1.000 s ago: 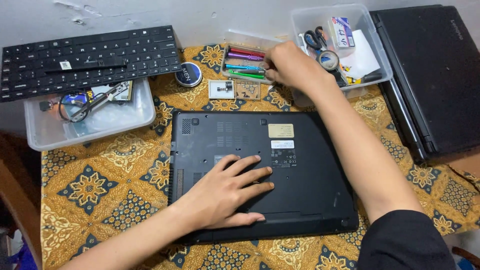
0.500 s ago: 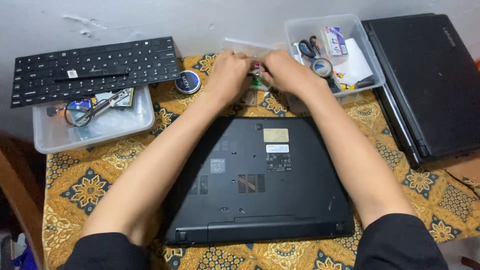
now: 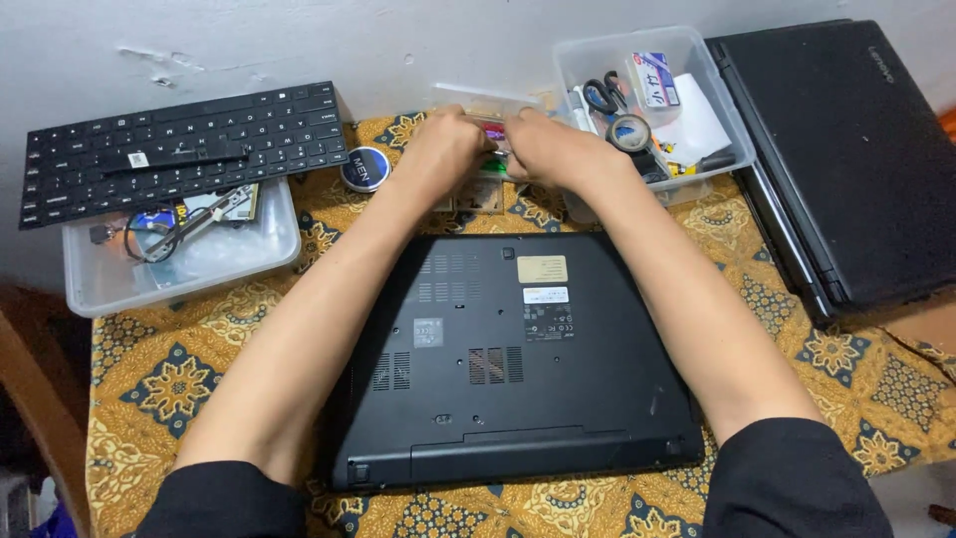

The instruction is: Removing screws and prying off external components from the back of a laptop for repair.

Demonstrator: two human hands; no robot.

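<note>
Left hand: the left hand [image 3: 443, 149] is stretched past the far edge of the laptop, fingers curled down onto a clear case [image 3: 488, 105] of coloured tools; whether it actually grips anything I cannot tell.
Right hand: the right hand [image 3: 553, 149] is just beside the left, almost touching it, fingers bent onto the same case; its hold is hidden too.
Case: at the far side of the table against the wall, between the tin and the right bin (mostly covered by both hands, with only bits of red and green showing).
Laptop: a black laptop [image 3: 513, 359] lies bottom up on the patterned cloth [image 3: 149, 379], between the two forearms, touched by neither hand.
Tin: a small round tin [image 3: 365, 167] sits just left of the left hand.
Left bin: a clear bin [image 3: 249, 254] holds cables, with a loose keyboard [image 3: 184, 149] resting across its far rim.
Right bin: a clear bin [image 3: 722, 105] holds scissors [image 3: 600, 97] and a tape roll [image 3: 630, 133].
Far right: a second closed laptop [image 3: 846, 159].
</note>
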